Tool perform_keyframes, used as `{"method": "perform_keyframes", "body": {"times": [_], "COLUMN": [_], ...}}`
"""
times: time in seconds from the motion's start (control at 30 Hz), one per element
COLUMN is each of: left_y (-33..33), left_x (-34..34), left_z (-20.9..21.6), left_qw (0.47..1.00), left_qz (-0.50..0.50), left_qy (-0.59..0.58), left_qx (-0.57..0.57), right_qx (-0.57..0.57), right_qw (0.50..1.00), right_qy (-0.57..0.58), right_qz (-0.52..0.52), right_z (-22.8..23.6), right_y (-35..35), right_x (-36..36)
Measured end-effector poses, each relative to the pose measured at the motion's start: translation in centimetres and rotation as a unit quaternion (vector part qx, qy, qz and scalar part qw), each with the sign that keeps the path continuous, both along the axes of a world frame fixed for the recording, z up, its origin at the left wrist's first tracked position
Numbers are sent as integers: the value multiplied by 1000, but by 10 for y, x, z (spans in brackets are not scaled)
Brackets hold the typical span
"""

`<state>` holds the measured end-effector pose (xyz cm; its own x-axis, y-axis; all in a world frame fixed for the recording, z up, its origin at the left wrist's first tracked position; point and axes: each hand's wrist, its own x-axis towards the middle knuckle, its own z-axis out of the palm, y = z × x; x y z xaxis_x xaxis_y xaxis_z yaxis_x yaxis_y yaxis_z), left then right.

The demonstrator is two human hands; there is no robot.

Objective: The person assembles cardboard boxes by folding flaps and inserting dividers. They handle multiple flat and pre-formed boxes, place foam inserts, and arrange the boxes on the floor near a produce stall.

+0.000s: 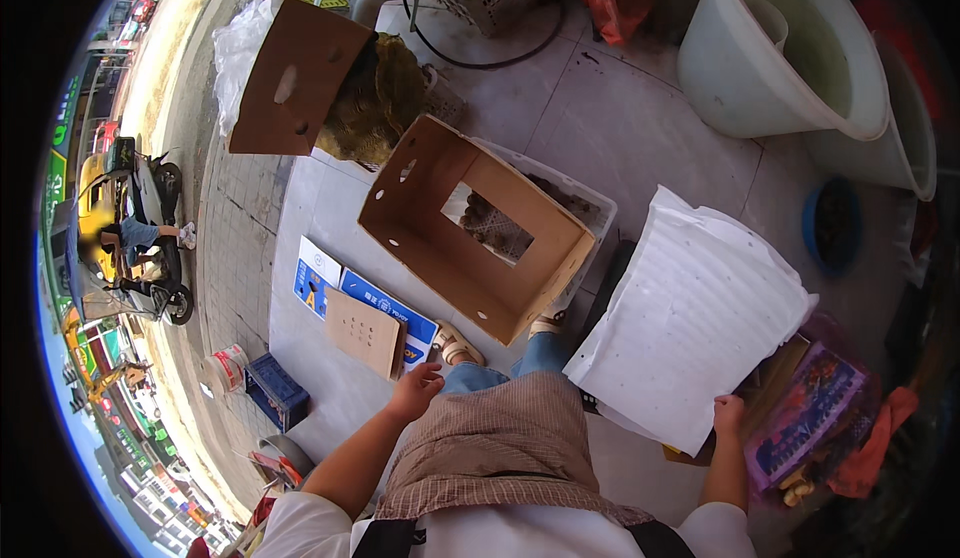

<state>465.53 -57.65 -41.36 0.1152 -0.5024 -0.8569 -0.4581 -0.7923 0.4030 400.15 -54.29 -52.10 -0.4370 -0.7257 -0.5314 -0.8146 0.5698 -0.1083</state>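
Note:
My left hand (pixel 417 390) is beside my apron, near some flat cardboard pieces (pixel 366 332) on the floor. Its fingers are loosely bent and apart, with nothing in them. At the lower right edge of a large white sheet (pixel 700 308) with small holes, my right hand (pixel 728 415) is closed on the rim, its fingertips partly hidden. An open brown cardboard box (pixel 420 198) stands tilted in front of my feet. Through the rectangular opening in its bottom, a white crate (pixel 578 198) with dark round things shows underneath.
Large pale tubs (pixel 725 78) stand far right, beside a blue basin (pixel 832 223). A brown carton (pixel 290 78) and a yellowish net sack (pixel 378 98) are far left. A blue crate (pixel 275 392) sits near the left pavement; a purple package (pixel 805 418) lies at right.

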Motion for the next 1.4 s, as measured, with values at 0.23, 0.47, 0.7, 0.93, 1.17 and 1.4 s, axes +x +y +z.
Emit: {"method": "perform_keyframes", "body": {"times": [0.23, 0.47, 0.7, 0.93, 1.17, 1.4], "left_y": [14, 38, 68, 144, 265, 292], "left_x": [8, 27, 33, 78, 133, 166], "left_z": [-5, -2, 9, 20, -1, -12], "left_qw": [999, 997, 996, 985, 963, 958], "left_qz": [0, 35, 42, 141, 225, 269], "left_qy": [-35, -60, -56, -79, -99, -87], "left_qx": [13, 37, 51, 65, 107, 54], "right_qx": [188, 145, -49, 153, 199, 122], "right_qw": [974, 963, 935, 840, 883, 890], "right_qy": [124, 212, -164, -129, -49, -98], "right_qz": [-10, -87, 310, 504, 422, 428], "right_z": [-25, -53, -47, -78, -129, -14], "right_y": [92, 40, -139, -120, -73, -92], "right_x": [-26, 33, 275, 470, 532, 540]}}
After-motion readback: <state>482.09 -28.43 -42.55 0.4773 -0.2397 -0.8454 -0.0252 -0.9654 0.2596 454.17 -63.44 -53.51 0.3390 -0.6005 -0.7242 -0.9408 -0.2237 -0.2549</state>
